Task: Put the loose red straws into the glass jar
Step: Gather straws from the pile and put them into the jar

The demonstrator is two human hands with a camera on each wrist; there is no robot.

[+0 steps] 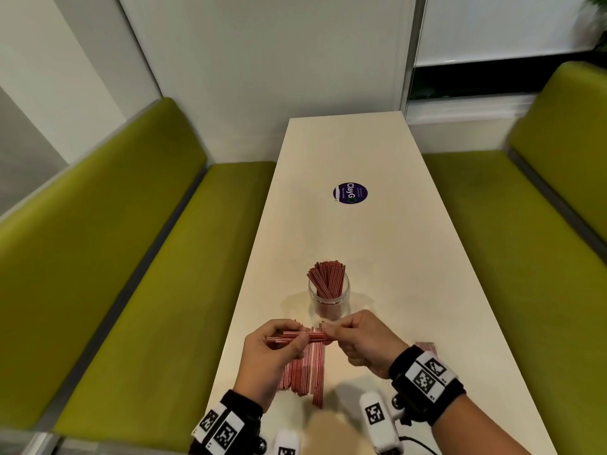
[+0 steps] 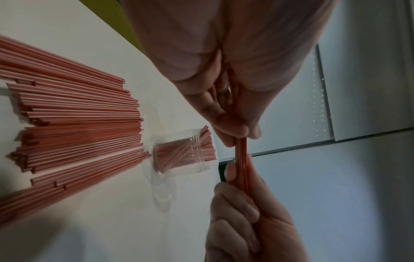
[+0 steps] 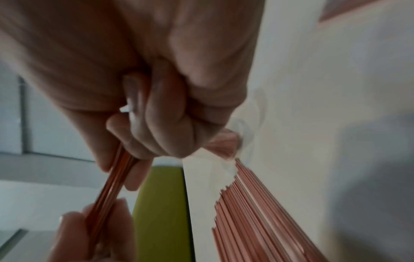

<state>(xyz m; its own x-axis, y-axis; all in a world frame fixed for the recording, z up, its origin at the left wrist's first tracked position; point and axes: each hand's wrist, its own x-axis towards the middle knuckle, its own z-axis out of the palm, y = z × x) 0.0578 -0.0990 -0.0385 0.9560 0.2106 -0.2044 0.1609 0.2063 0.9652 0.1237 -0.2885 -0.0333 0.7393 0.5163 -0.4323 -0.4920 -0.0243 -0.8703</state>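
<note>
A clear glass jar (image 1: 329,298) stands upright on the white table (image 1: 377,257), stuffed with red straws (image 1: 326,274). Nearer to me lies a pile of loose red straws (image 1: 303,372). Above that pile both hands hold a small bundle of straws (image 1: 300,336) sideways. My left hand (image 1: 279,346) pinches its left end and my right hand (image 1: 358,336) pinches its right end. The left wrist view shows the bundle (image 2: 241,156) between both hands, with the jar (image 2: 181,154) and the pile (image 2: 78,127) behind. In the right wrist view the bundle (image 3: 112,180) is blurred.
Green benches (image 1: 115,274) flank the narrow table on both sides. A round purple sticker (image 1: 350,193) sits on the tabletop beyond the jar. A small reddish packet (image 1: 426,347) lies by my right wrist. Wall and window close off the far end.
</note>
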